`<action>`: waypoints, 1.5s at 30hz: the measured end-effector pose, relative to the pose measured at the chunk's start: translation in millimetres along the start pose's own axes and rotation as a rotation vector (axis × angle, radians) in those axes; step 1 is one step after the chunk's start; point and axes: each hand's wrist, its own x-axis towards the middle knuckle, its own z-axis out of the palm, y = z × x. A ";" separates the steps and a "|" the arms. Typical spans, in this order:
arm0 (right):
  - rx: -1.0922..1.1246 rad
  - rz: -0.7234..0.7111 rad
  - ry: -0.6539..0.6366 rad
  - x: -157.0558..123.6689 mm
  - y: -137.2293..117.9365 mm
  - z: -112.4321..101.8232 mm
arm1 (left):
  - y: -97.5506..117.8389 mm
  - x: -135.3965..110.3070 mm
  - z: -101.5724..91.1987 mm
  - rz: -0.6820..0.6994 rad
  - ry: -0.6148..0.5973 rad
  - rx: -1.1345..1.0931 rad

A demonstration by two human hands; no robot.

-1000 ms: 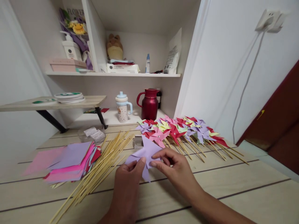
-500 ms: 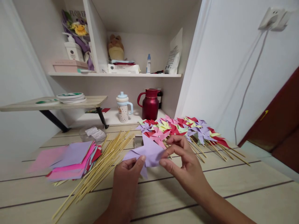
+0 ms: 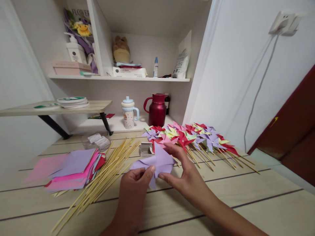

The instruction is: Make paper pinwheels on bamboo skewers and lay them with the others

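Left hand (image 3: 134, 188): thumb and fingers pinching lilac pinwheel (image 3: 161, 162) near its centre. Right hand (image 3: 184, 170): thumb and fingers spread apart around its right-hand blades; fingertip contact unclear. Pinwheel at left hand's 1 o'clock, right hand's 9 to 10; left nearer its centre. Wooden sticks (image 3: 105, 178) at left hand's 10, long axis 7 to 1. Small box (image 3: 145, 149) at pinwheel's 11; stick-mounted pinwheels (image 3: 183, 139) farther, at 1.

One held pinwheel (image 3: 162, 164), one jug (image 3: 157, 113), one cup (image 3: 129, 118), one pump bottle (image 3: 75, 53); sticks (image 3: 114, 165) uncountable.
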 end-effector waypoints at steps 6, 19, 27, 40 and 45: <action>0.420 0.245 -0.089 3.4 -2.6 -3.0 | -3.2 1.0 -1.5 0.145 0.074 0.167; 0.195 0.208 -0.147 4.7 -11.6 -19.9 | -15.1 -1.1 -5.8 0.759 0.090 0.506; 0.089 0.142 -0.144 3.7 -12.6 -19.2 | -17.3 -1.4 -5.2 0.927 0.139 0.583; 0.695 0.500 -0.084 1.4 -3.3 -1.5 | -16.5 -2.4 -4.9 0.715 0.158 0.427; 0.908 0.545 0.052 8.3 -4.8 -0.6 | -15.3 -0.2 -5.9 0.547 0.213 0.196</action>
